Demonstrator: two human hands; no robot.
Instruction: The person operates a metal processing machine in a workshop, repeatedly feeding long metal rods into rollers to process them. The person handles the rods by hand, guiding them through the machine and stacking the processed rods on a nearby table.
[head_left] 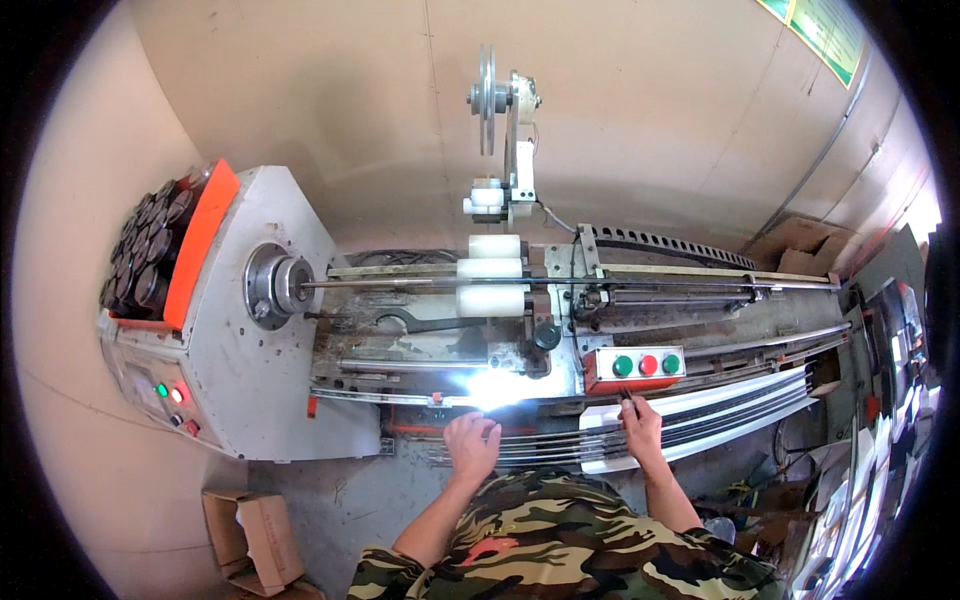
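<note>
A long lathe-like winding machine stretches across the view, with a thin metal rod (390, 283) running from its chuck (290, 285) through white rollers (490, 270). My left hand (472, 445) is at the machine's front edge, just below a bright glare; its fingers are curled, and whatever they hold, if anything, is hidden. Between the thumb and fingers of my right hand (643, 430) is a small dark, thin tool (625, 395). That hand is just below a button box (633, 367) with green and red buttons.
Several long rods lie on a white sheet (740, 405) at the front right. A hook spanner (420, 321) rests on the machine bed. An orange bin (205, 250) of dark round pieces tops the grey headstock (260, 380). A cardboard box (255, 540) stands on the floor at left.
</note>
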